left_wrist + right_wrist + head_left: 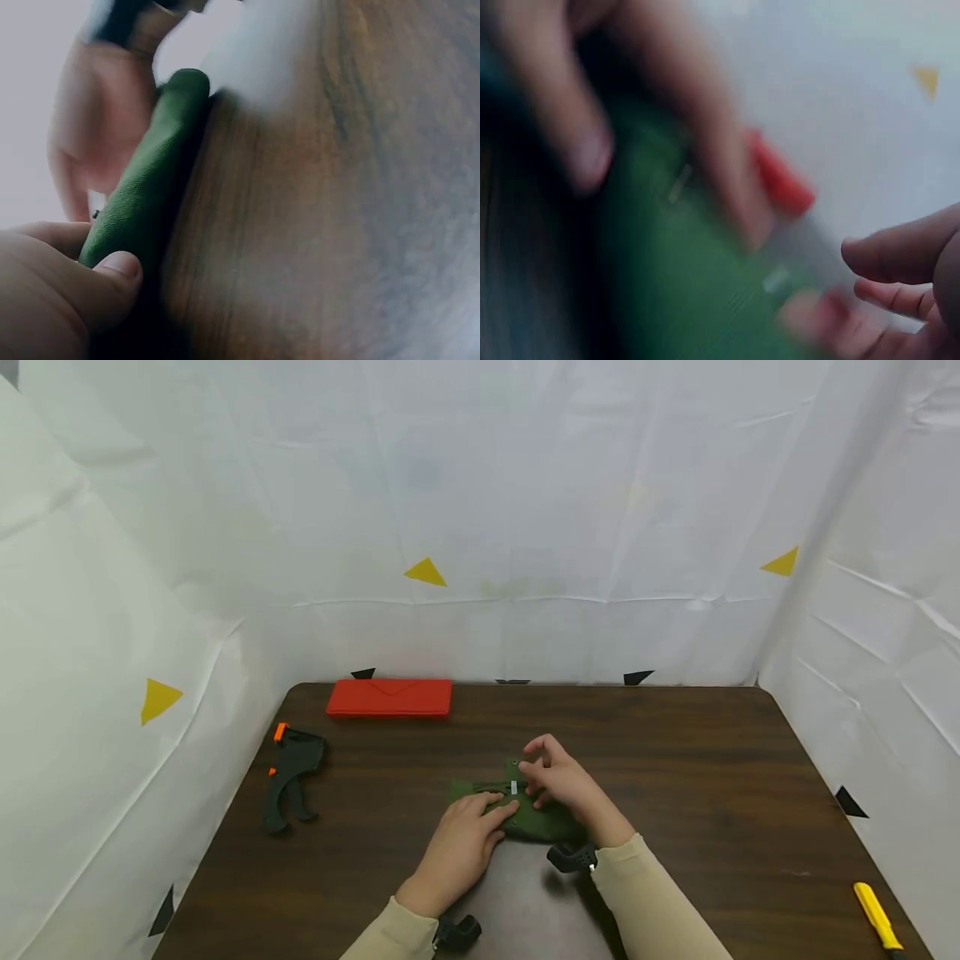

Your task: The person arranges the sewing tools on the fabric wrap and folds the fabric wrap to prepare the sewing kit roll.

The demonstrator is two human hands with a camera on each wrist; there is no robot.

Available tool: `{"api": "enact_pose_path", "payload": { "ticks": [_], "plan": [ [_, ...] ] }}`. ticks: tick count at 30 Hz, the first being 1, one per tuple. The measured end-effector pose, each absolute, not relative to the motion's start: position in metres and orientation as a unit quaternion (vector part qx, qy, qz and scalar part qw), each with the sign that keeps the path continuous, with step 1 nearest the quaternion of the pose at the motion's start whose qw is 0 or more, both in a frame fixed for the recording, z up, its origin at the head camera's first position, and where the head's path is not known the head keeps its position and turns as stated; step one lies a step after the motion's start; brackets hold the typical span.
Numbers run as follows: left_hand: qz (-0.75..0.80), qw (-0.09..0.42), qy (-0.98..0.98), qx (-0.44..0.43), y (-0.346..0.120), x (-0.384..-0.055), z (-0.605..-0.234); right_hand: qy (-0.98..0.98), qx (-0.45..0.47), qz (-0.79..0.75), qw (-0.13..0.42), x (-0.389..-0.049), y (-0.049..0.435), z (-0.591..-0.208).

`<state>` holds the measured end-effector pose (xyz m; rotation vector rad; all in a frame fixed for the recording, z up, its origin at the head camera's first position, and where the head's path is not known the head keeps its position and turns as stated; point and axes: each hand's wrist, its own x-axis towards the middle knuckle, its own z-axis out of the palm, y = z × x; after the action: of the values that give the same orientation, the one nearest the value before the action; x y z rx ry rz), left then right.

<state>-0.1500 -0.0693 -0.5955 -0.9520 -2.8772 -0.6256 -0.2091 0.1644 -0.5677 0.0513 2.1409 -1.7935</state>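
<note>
A green fabric pouch lies on the table in front of the person, with small snap-like dots and a white tag on its upper face. The left hand rests on the pouch's left part, its fingers extended. In the left wrist view, the left thumb lies along the near side of the green roll-like edge. Over the pouch's right part is the right hand, fingers bent loosely and apart from the thumb. The right wrist view is blurred, but the right thumb touches nothing there.
A flat red case lies at the table's back left. In front of it sits a dark clamp-like tool with orange tips. A yellow-handled tool is at the front right edge. White sheeting walls the back and sides.
</note>
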Motion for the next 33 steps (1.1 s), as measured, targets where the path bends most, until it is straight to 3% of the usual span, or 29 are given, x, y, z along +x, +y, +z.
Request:
{"api": "enact_pose_path", "payload": {
  "ticks": [4,16,27,33],
  "plan": [
    [-0.223,0.02,-0.927,-0.302,-0.072,-0.152,-0.596,0.765,0.031,-0.62,0.169,-0.218,0.162,-0.584],
    [-0.268,0.013,-0.924,-0.273,-0.072,-0.156,-0.599,0.817,0.028,-0.553,0.162,-0.226,0.158,-0.586],
    [-0.278,0.019,-0.922,-0.268,-0.073,-0.156,-0.598,0.79,0.037,-0.593,0.153,-0.227,0.162,-0.587],
    [-0.267,0.017,-0.926,-0.268,-0.071,-0.153,-0.6,0.804,-0.006,-0.578,0.142,-0.219,0.165,-0.585]
  ]
}}
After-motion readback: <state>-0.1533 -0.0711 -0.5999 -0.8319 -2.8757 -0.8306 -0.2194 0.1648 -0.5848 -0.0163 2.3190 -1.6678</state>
